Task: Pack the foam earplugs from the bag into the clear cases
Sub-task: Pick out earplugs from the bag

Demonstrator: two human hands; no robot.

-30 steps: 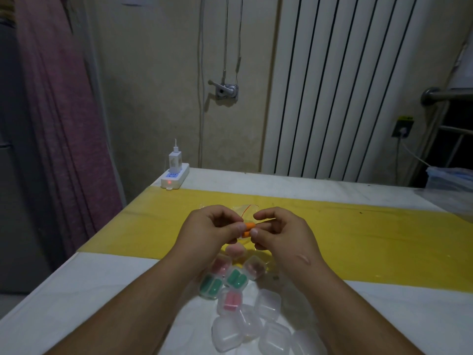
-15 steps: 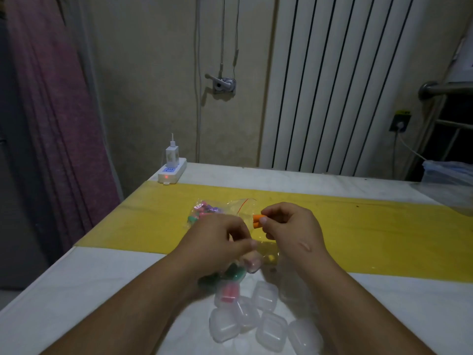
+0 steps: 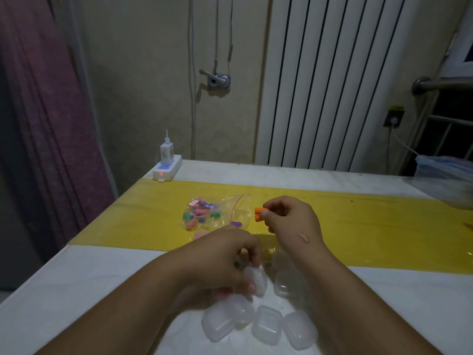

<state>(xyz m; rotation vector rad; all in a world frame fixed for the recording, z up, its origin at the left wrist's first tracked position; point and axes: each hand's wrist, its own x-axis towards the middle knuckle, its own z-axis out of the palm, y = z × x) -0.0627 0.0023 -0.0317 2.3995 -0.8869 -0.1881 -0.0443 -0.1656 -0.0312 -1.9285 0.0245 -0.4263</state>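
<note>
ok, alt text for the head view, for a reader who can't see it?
A person's right hand pinches orange earplugs above a yellow strip on a white table, while the left hand grips a clear case beside other cases. A bag of mixed-colour earplugs lies on the strip.

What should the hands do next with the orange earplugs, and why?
Probably the left hand should lift and open the clear case its fingers curl round. The right hand pinches the orange earplugs, held up near the bag, with no open case under them, so they likely need one ready first.
</note>
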